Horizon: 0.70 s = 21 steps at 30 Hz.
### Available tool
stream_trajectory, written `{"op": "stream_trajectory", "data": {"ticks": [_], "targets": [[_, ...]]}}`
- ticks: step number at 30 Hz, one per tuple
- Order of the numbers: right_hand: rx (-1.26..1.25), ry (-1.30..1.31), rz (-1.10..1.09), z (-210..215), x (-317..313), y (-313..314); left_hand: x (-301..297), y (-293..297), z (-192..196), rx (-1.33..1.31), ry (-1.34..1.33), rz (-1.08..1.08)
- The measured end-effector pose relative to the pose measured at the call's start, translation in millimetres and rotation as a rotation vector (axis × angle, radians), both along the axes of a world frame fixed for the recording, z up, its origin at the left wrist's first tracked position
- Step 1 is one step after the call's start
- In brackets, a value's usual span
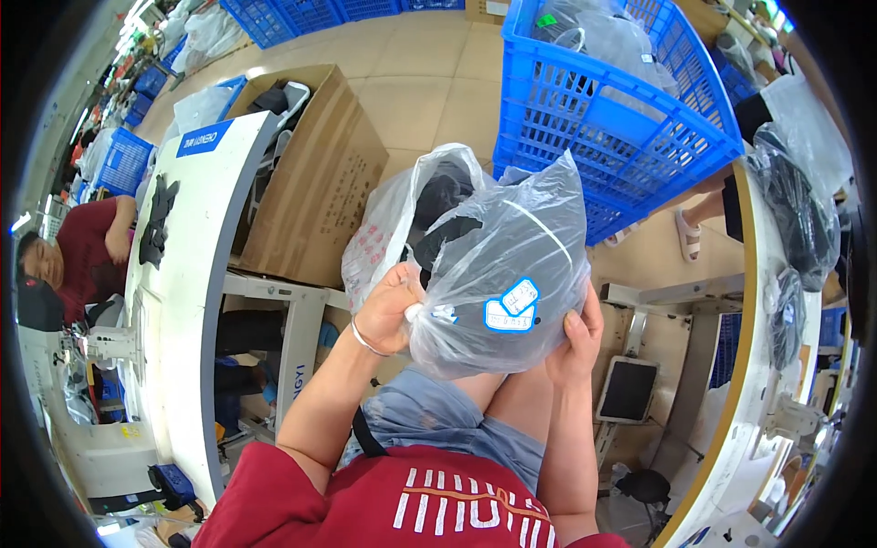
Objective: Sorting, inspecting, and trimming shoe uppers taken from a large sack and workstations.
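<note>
A clear plastic bag [498,260] packed with dark, cloth-like contents is held above my lap. Two small white labels with blue borders [512,309] are on its front. My left hand [388,312] is closed round the gathered, knotted plastic at the bag's left end, and a white bracelet circles that wrist. On the opposite side, my right hand [575,340] grips the bag's lower right edge, thumb in front. A whitish plastic bag [373,242] with red print and dark contents stands just behind, partly hidden by the held bag.
A blue slatted crate [612,137] with bagged goods stands ahead right. Ahead left is a cardboard box [315,183] beside a white worktable [187,237]. Another table [731,457] runs along my right, with a dark pedal [630,388] below. A person [87,256] sits at far left.
</note>
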State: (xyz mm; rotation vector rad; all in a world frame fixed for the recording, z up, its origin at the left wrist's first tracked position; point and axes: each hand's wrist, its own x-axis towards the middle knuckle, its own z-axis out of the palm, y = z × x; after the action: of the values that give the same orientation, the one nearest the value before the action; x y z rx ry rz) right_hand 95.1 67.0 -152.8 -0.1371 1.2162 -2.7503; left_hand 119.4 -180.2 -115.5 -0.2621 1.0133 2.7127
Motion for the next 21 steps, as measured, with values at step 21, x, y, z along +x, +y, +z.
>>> {"op": "stream_trajectory", "data": {"ticks": [21], "targets": [[1.203,-0.111,0.192,-194.9,-64.6,-129.3,-97.4,-129.5,-337.5,-0.641,-0.557,-0.031]]}}
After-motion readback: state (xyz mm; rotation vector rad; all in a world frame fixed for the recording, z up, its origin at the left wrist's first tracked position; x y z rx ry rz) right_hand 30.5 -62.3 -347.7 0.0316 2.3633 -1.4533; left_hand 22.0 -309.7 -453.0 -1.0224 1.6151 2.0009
